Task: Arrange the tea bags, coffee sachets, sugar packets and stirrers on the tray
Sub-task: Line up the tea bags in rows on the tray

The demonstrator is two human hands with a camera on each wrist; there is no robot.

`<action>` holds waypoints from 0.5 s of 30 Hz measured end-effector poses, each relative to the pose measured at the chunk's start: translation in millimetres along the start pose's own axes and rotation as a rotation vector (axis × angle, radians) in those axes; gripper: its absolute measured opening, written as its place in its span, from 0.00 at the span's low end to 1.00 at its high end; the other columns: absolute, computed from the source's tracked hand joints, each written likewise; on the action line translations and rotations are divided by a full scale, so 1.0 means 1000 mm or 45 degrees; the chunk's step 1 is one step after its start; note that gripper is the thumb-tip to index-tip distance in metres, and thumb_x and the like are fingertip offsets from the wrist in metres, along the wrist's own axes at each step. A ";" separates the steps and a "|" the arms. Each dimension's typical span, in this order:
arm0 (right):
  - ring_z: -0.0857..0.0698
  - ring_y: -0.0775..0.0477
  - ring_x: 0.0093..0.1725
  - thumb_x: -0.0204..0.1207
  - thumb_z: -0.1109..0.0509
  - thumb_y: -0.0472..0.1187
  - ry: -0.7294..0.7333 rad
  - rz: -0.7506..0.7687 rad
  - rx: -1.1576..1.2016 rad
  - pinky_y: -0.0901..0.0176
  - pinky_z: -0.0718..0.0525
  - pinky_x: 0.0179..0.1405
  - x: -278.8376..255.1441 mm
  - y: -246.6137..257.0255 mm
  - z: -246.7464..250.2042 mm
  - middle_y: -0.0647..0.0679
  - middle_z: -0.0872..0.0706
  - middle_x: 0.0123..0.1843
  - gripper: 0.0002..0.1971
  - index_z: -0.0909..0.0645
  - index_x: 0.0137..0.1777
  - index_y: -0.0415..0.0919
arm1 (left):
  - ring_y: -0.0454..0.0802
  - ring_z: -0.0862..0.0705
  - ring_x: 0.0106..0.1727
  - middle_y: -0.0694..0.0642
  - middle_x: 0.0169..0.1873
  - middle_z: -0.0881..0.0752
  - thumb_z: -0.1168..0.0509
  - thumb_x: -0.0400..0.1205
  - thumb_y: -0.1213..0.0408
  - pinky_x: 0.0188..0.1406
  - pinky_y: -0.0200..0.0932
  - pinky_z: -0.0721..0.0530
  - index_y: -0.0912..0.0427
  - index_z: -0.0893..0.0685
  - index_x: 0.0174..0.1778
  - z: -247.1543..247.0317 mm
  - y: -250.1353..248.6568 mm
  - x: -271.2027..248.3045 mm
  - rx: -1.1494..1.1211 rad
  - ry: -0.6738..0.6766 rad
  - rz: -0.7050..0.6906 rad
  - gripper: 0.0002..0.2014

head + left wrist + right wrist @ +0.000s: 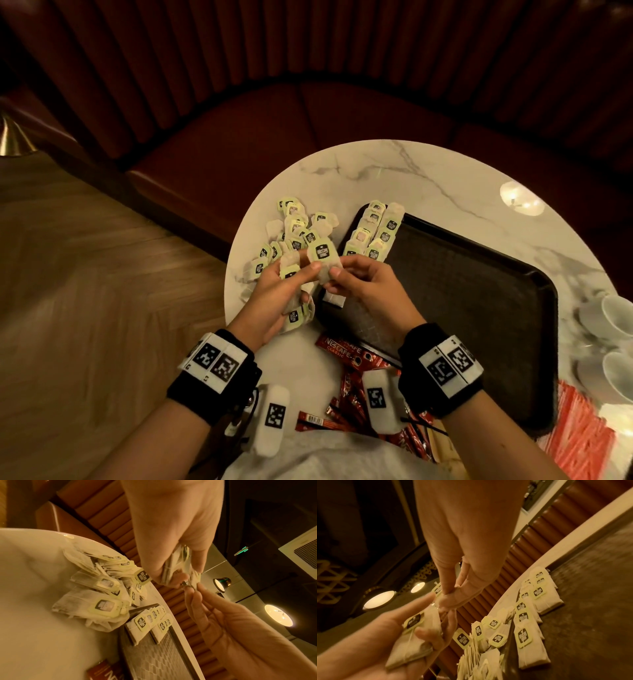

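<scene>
Head view, with both wrist views: a round white marble table (pixel 428 178) carrying a dark rectangular tray (pixel 479 291) with a textured floor. The left hand (pixel 274 301) curls its fingers round a small stack of tea bags (pixel 296 317), pale paper pouches each bearing a yellow-green tag with a black label. The right hand (pixel 363 284) pinches one further tea bag (pixel 323 260) between thumb and fingertips, touching the left thumb, just above the tray's near-left corner. Along the tray's left edge, two rows of tea bags (pixel 375 233) lie overlapping, tags up, running from near to far. Left of the tray, on the bare marble, a loose heap of tea bags (pixel 294 233) lies in no order. Near the wrists, red Nescafé Classic coffee sachets (pixel 346 349) lie scattered on the table beside the tray's near edge. At the near right, a spread of red-and-white striped packets (pixel 575 435). At the right edge, white cups (pixel 616 315), partly cut off by the frame
</scene>
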State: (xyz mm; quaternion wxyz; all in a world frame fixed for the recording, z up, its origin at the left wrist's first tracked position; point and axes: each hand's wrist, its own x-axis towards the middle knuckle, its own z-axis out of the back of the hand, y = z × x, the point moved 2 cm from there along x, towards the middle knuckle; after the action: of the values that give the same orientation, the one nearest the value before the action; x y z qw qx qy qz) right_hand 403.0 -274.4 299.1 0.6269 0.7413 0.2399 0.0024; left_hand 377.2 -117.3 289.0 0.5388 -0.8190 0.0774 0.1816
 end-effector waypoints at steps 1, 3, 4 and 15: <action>0.10 0.49 0.43 0.80 0.31 0.28 -0.019 -0.010 0.055 0.64 0.11 0.48 0.000 -0.002 0.001 0.37 0.09 0.49 0.12 0.19 0.61 0.24 | 0.40 0.14 0.39 0.53 0.50 0.09 0.31 0.81 0.69 0.27 0.35 0.26 0.58 0.15 0.59 0.001 0.001 0.001 0.020 -0.015 -0.027 0.11; 0.09 0.47 0.45 0.80 0.31 0.27 -0.026 -0.034 0.121 0.61 0.11 0.50 -0.001 -0.005 0.002 0.35 0.09 0.50 0.12 0.20 0.62 0.24 | 0.43 0.16 0.39 0.53 0.46 0.09 0.30 0.80 0.71 0.26 0.34 0.26 0.58 0.14 0.52 0.003 0.003 0.003 0.052 -0.064 -0.050 0.07; 0.09 0.46 0.46 0.80 0.31 0.28 -0.019 -0.042 0.119 0.60 0.11 0.51 -0.002 -0.006 0.002 0.34 0.09 0.52 0.12 0.20 0.61 0.25 | 0.45 0.17 0.38 0.53 0.43 0.10 0.30 0.79 0.71 0.25 0.34 0.26 0.57 0.14 0.48 0.004 0.003 0.004 0.066 -0.091 -0.054 0.06; 0.11 0.40 0.51 0.75 0.24 0.32 -0.375 -0.112 0.077 0.49 0.13 0.56 -0.006 -0.025 0.031 0.40 0.08 0.49 0.03 0.11 0.46 0.39 | 0.43 0.17 0.43 0.53 0.46 0.12 0.31 0.81 0.67 0.25 0.33 0.27 0.60 0.13 0.57 0.006 0.007 0.004 0.121 -0.089 -0.041 0.09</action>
State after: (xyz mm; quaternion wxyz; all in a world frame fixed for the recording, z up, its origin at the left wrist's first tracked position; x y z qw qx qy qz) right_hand 397.9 -302.6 271.0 0.6321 0.7409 0.1777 -0.1412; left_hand 377.3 -113.9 279.7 0.5825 -0.7867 0.0537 0.1974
